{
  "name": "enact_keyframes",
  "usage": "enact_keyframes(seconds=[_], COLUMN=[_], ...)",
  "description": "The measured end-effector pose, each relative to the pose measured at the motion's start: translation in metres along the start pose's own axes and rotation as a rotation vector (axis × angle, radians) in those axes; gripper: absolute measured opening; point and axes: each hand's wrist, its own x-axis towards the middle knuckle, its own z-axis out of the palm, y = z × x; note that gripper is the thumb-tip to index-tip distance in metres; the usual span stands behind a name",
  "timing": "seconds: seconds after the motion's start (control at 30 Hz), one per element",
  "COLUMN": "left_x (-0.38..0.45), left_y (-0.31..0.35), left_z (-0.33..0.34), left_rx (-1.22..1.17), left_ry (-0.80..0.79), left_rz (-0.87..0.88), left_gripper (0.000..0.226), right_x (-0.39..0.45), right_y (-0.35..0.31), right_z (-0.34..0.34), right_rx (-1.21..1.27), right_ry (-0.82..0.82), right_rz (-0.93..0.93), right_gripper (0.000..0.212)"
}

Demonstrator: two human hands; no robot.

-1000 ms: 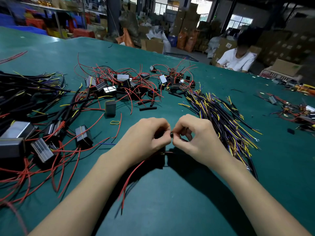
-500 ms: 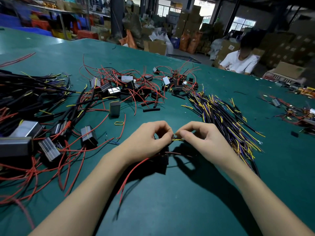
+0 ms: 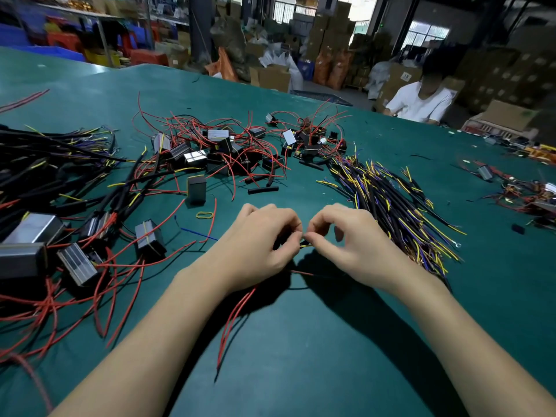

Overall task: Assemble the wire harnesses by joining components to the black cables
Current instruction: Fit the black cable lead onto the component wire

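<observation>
Boxes: We see brown cardboard boxes (image 3: 272, 76) on the floor past the far edge of the big green table (image 3: 301, 341). We cannot tell what is in them.
Room: The green table top near us has bare space between and in front of our arms. The far edge runs behind the piles.
Left hand: Our left hand (image 3: 258, 245) has its fingers curled. It pinches a thin yellow wire end (image 3: 305, 244) at the fingertips.
Right hand: Our right hand (image 3: 349, 242) pinches the same yellow wire end from the other side. The two hands' fingertips almost touch.
Red wires: Thin red wires (image 3: 233, 317) come out from under our left hand and trail toward us on the table.
Cable pile: A heap of black cables with yellow and purple ends (image 3: 397, 206) lies just right of our right hand.
Box parts: Small black box parts with red wires (image 3: 216, 149) lie in a pile behind our hands. More, with shiny silver sides (image 3: 28, 239), sit far left.
Person: A person in a white shirt (image 3: 419, 105) sits at the far side.
</observation>
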Motion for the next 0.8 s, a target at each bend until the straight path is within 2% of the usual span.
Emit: enact_keyframes(seconds=[0.1, 0.17, 0.3, 0.47, 0.63, 0.8], left_x=[0.001, 0.002, 0.003, 0.003, 0.000, -0.003], left_y=[0.003, 0.005, 0.005, 0.005, 0.003, -0.004], left_z=[-0.001, -0.003, -0.006, -0.006, -0.009, -0.018], left_rx=[-0.034, -0.103, -0.231, -0.286, -0.255, -0.184], left_ry=[-0.030, -0.053, -0.114, -0.118, -0.091, -0.140], left_rz=[-0.039, -0.093, -0.224, -0.262, -0.220, -0.175], left_gripper=[0.011, 0.013, 0.015, 0.016, 0.013, 0.015], right_x=[0.000, -0.001, -0.005, -0.005, -0.006, -0.005], right_y=[-0.003, -0.005, -0.004, -0.002, 0.000, -0.001], right_z=[0.004, 0.008, 0.015, 0.017, 0.015, 0.021], right_rx=[-0.457, -0.607, -0.510, -0.374, -0.147, -0.064], right_ry=[0.051, 0.127, 0.206, 0.199, 0.161, 0.131], right_rz=[-0.338, -0.446, -0.398, -0.333, -0.239, -0.174], right_gripper=[0.019, 0.025, 0.024, 0.017, 0.007, 0.007])
